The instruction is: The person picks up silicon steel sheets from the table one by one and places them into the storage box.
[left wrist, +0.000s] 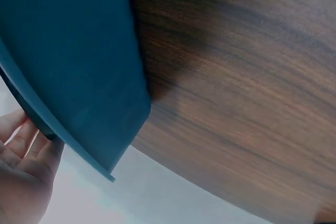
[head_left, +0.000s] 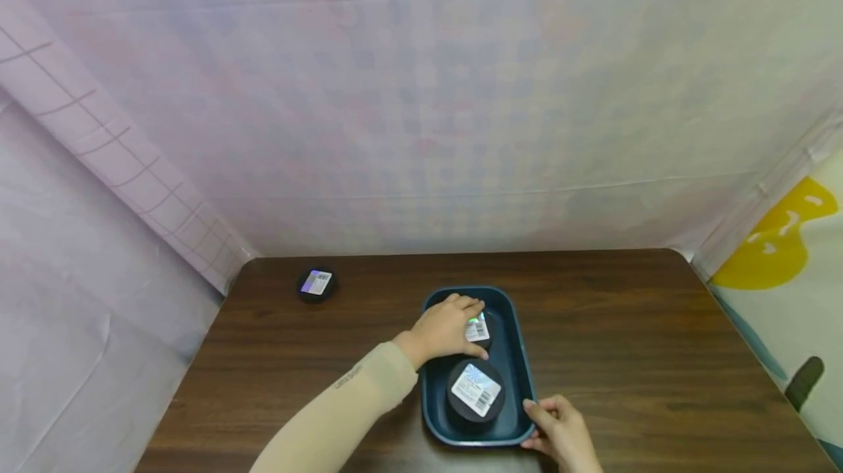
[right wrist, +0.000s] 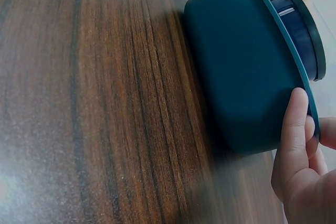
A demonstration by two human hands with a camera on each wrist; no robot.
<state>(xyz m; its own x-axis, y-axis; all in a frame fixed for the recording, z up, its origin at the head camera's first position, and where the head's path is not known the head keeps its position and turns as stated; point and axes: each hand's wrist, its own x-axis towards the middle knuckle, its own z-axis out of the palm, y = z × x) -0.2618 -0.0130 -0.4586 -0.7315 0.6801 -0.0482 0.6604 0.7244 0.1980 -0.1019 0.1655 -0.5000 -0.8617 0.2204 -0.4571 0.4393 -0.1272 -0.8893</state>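
A dark blue-green tray (head_left: 508,341) stands on the table, with two black round containers with labelled tops in it. My left hand (head_left: 444,328) reaches over the tray's left side and grips the far container (head_left: 478,328), thumb on the near side and fingers beyond; much of that container is hidden under the hand. The near container (head_left: 476,392) sits at the tray's front, and in the right wrist view its dark lid (right wrist: 310,35) rises above the rim. My right hand (head_left: 558,429) pinches the rim at the tray's front right corner, one finger (right wrist: 295,124) lying along its outer wall.
Another black round container (head_left: 317,285) with a label lies on the brown wooden table (head_left: 626,326), near its far left edge. A pale cloth (head_left: 421,129) hangs behind the table, and more cloth hangs at both sides.
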